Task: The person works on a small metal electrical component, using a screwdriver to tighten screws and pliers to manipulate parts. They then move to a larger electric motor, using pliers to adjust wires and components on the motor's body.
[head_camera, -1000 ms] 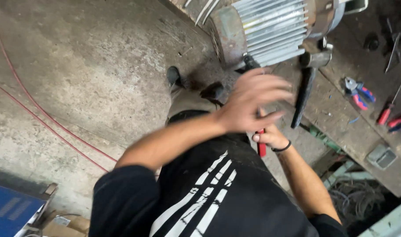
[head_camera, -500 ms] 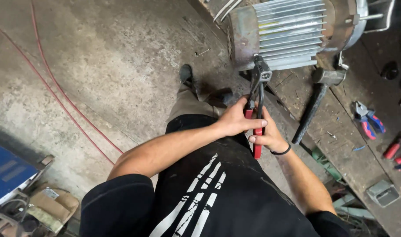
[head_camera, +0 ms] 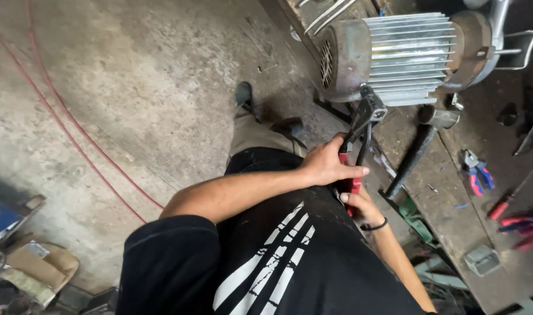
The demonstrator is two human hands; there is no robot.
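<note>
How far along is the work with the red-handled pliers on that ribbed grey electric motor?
Done: the red-handled adjustable pliers are set with their head at the lower edge of the ribbed grey electric motor. In hand: the left hand and right hand both grip the handles. Left: no part lies visibly removed; the black-handled hammer on the wooden bench lies untouched.

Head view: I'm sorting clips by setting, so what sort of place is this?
Probably a repair workshop. A ribbed grey electric motor sits on a worn wooden bench strewn with red-handled hand tools, above a stained concrete floor. Both hands grip red-handled pliers at the motor.
</note>
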